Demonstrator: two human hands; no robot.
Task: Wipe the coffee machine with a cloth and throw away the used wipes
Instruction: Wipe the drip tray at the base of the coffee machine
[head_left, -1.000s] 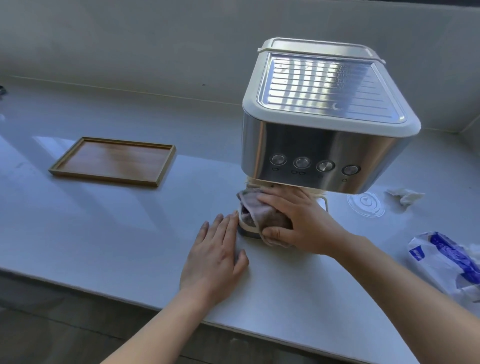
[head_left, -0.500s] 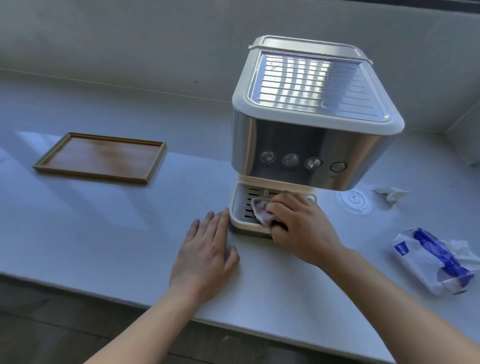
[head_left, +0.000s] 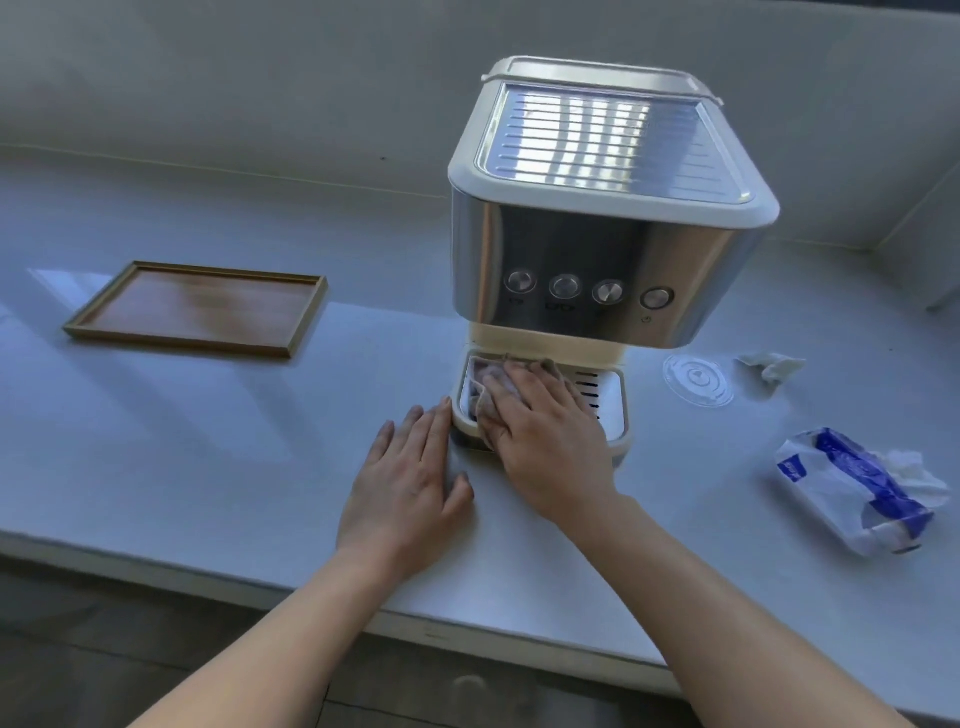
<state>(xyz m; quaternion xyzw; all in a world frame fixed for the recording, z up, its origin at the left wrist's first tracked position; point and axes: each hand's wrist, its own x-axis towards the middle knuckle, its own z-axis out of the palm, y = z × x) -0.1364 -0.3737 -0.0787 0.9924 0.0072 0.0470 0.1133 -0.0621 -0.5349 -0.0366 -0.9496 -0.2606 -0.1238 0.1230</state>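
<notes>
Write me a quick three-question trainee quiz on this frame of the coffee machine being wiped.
1. True or false: the left hand lies flat on the counter, beside the base of the coffee machine.
2. The right hand presses the cloth onto which part? A. the ribbed top plate. B. the drip tray. C. the wooden tray.
3. How many round buttons show on the machine's shiny front?

Key: 1 true; 2 B; 3 four.
</notes>
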